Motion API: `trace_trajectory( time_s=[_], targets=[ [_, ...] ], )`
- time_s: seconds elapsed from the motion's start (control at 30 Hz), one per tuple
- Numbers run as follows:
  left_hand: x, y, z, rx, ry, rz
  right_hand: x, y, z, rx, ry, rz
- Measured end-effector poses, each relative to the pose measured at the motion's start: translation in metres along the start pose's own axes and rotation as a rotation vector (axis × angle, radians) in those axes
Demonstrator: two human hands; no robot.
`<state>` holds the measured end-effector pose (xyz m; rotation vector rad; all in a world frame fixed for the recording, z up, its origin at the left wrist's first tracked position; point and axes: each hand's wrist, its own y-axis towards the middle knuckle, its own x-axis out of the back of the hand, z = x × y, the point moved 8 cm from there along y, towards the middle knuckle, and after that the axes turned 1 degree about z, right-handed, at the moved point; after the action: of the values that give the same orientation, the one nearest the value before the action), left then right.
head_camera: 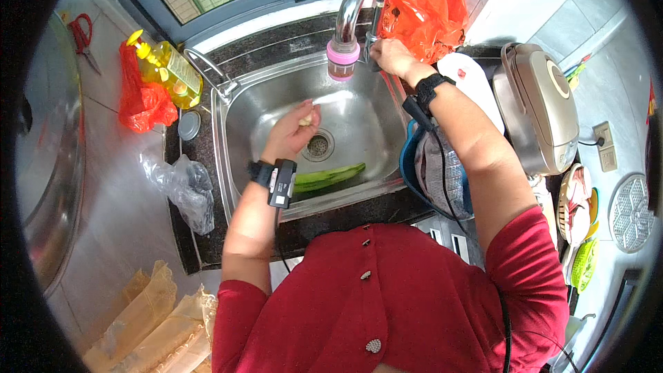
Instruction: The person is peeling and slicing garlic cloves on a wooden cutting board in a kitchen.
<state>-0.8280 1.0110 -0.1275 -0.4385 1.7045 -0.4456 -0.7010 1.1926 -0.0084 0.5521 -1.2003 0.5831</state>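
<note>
Over the stainless steel sink (383, 150), my left hand (291, 129) is cupped around small pale pieces (306, 119), perhaps peeled garlic cloves. Fingers hide part of them. My right hand (393, 57) grips the tap's lever (372, 54), beside the chrome spout (348, 18). A pink filter nozzle (343, 59) caps the spout, and no stream of water is plain below it. A long green vegetable (331, 177), seemingly a cucumber, lies along the sink's near side, its left end hidden behind my left wrist. The drain strainer (318, 145) shows just right of my left hand.
A red plastic bag (422, 10) stands behind the tap. Right of the sink are a blue basin (409, 166) and a rice cooker (538, 109). To the left are a yellow soap bottle (173, 75), a second red bag (147, 106) and a clear plastic bag (189, 191).
</note>
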Motion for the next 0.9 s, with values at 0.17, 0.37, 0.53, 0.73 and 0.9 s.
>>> trace_trajectory(
  time_s=[0.17, 0.37, 0.53, 0.73, 0.9],
  targets=[
    [-0.005, -0.028, -0.049, -0.305, 1.463, -0.055, -0.022, -0.03, 0.056, 0.198, -0.268, 0.411],
    [0.034, -0.027, -0.078, -0.285, 1.793, -0.082, -0.023, -0.076, 0.122, 0.221, -0.098, 0.289],
    [0.02, -0.028, -0.073, -0.251, 1.866, -0.006, -0.02, -0.12, 0.114, 0.127, -0.058, 0.23],
    [0.075, -0.006, -0.125, -0.538, 2.56, 0.237, 0.018, -0.203, 0.077, -0.052, -0.022, -0.073],
    [0.117, 0.035, -0.163, 0.036, 1.507, 0.295, 0.065, -0.388, -0.026, -0.404, 0.092, -0.592]
  ],
)
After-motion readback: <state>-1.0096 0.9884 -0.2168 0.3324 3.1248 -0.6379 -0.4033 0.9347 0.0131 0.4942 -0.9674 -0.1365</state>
